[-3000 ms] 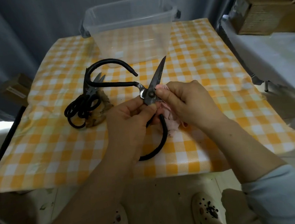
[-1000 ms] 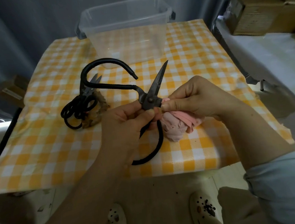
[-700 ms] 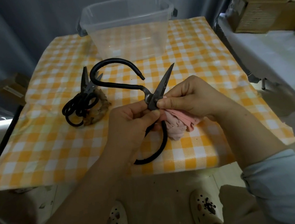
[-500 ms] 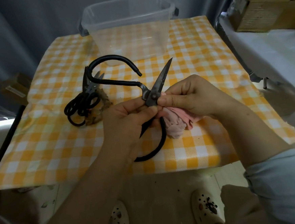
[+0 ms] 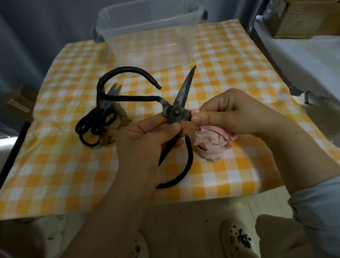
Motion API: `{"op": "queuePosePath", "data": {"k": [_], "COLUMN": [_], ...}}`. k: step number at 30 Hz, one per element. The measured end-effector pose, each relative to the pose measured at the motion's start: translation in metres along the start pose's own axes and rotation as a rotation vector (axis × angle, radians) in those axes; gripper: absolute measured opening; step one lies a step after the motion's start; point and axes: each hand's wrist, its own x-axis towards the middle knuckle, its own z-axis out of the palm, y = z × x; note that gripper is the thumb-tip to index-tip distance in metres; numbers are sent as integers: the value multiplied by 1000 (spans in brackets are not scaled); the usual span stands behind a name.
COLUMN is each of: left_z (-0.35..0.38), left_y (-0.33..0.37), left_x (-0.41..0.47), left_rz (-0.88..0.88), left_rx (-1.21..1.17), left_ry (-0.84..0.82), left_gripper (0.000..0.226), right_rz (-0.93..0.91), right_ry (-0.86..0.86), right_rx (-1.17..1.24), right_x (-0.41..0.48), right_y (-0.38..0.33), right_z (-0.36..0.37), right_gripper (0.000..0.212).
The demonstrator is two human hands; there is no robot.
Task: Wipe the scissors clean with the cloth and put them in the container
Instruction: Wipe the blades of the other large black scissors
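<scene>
Scissors (image 5: 176, 112), dark rough iron with 2 looped handles, held above yellow checked tablecloth (image 5: 66, 167); blade tip pointing up and away toward clear plastic container (image 5: 149, 34). Left hand (image 5: 145, 143) fingers clamped below pivot. Right hand (image 5: 231, 114) fingers pinching crumpled pink cloth (image 5: 213, 143) against pivot.

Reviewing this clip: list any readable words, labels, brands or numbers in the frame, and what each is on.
No text can be read.
Brown cardboard box at the upper right: faint printing on its side, too blurred to read.
Small brown box at the left edge: pale label, illegible.
Large black iron scissors, pink cloth, clear plastic container: no markings visible.
</scene>
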Motion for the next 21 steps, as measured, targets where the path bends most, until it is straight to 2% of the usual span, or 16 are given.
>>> {"op": "queuePosePath", "data": {"k": [2, 8, 13, 21], "left_z": [-1, -4, -7, -13], "left_y": [0, 0, 1, 8], "left_x": [0, 3, 3, 4], "left_rz": [-9, -24, -23, -21], "left_rx": [-18, -37, -40, -72], "left_ry": [15, 55, 50, 91], "left_gripper": [20, 20, 22, 18], "right_rz": [3, 35, 20, 38], "right_ry": [-6, 12, 1, 69], "right_rx": [-15, -3, -3, -18], "right_x": [0, -1, -1, -4], "right_y": [0, 1, 4, 9], "right_z": [-1, -2, -3, -9], "right_gripper": [54, 35, 46, 33]}}
